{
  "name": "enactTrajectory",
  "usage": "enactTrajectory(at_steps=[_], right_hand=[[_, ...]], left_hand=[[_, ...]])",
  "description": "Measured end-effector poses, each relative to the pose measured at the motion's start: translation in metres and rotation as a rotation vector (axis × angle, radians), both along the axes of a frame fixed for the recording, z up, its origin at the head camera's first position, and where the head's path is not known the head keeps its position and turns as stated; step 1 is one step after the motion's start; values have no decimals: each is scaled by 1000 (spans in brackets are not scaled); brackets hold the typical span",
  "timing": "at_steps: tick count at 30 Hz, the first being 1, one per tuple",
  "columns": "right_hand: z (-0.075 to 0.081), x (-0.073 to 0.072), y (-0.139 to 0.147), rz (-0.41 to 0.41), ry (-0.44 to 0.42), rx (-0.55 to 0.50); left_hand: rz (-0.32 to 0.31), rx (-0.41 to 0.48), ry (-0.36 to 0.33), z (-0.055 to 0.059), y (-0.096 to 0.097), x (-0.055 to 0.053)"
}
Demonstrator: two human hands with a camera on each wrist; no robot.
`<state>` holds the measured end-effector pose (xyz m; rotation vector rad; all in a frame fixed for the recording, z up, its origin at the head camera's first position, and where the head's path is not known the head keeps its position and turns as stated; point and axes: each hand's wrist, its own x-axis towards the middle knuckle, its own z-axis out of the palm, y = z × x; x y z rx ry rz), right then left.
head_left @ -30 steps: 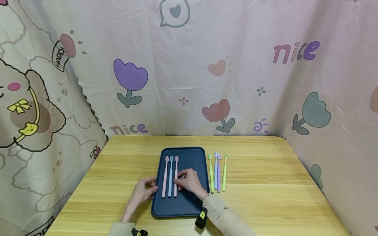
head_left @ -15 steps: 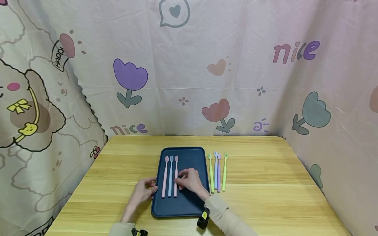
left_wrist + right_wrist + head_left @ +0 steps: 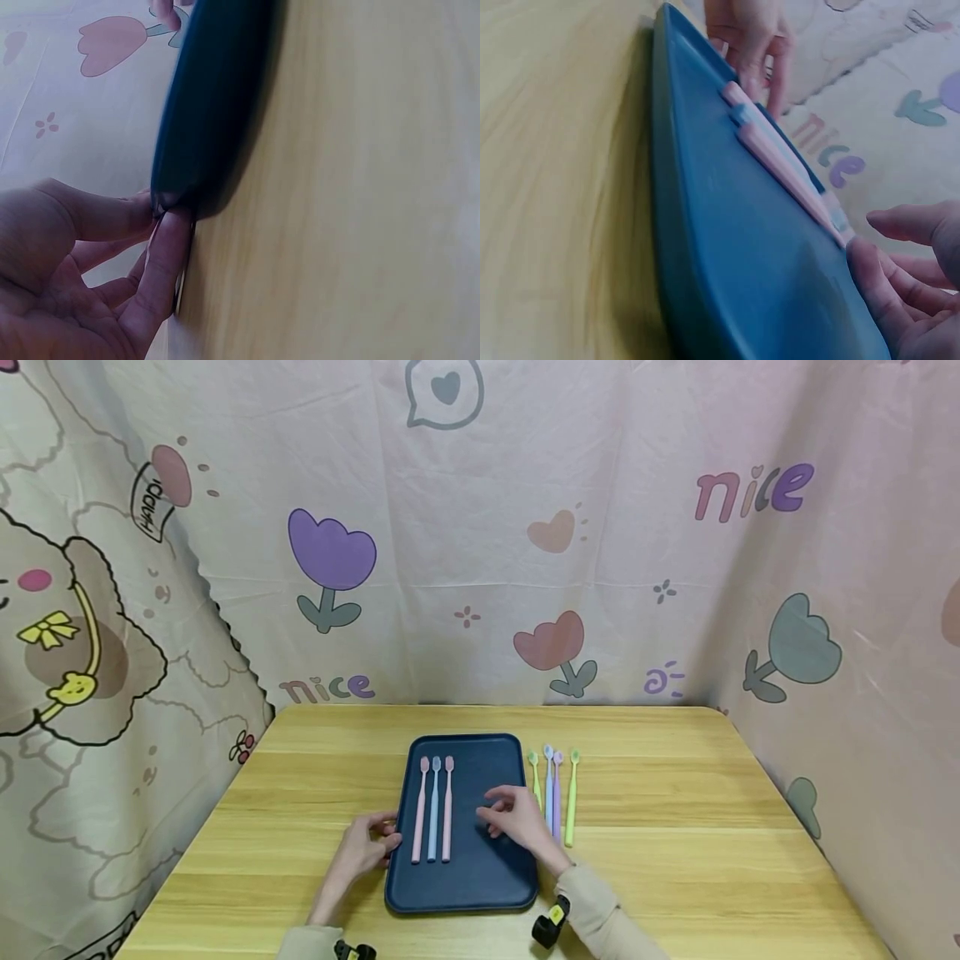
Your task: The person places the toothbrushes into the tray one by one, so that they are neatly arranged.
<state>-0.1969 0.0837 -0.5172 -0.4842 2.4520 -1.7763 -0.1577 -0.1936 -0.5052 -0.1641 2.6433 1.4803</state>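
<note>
A dark blue tray (image 3: 480, 885) lies on the table, and my left hand (image 3: 363, 845) pinches its left rim, thumb above and fingers at the outer side. Three toothbrushes lie side by side in the tray's left half, heads away from me: a pink toothbrush (image 3: 419, 818), a light blue toothbrush (image 3: 432, 818) and a second pink toothbrush (image 3: 447, 818). Over the tray's right half hovers my right hand (image 3: 521, 818), fingers loosely bent and holding nothing. In the right wrist view its thumb and fingers (image 3: 866, 262) are apart.
Right of the tray lie a green toothbrush (image 3: 535, 772), a blue toothbrush (image 3: 549, 785), a purple toothbrush (image 3: 557, 793) and another green toothbrush (image 3: 572, 802). My right forearm partly covers some of them. The wooden table (image 3: 675, 810) ends at a printed curtain (image 3: 450, 527).
My right hand has let go of the right-hand pink toothbrush and moved right, away from it. That toothbrush stays in place in the tray. My left hand has not moved.
</note>
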Motion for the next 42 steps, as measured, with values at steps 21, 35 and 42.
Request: enactTrajectory(at_steps=[21, 35, 42], right_hand=[[-4, 1, 102, -382, -34, -72], [-16, -3, 133, -460, -25, 5], [-1, 4, 130, -437, -73, 28]], left_hand=[[0, 1, 11, 1, 0, 0], [-2, 6, 11, 1, 0, 1], [-3, 3, 15, 1, 0, 1]])
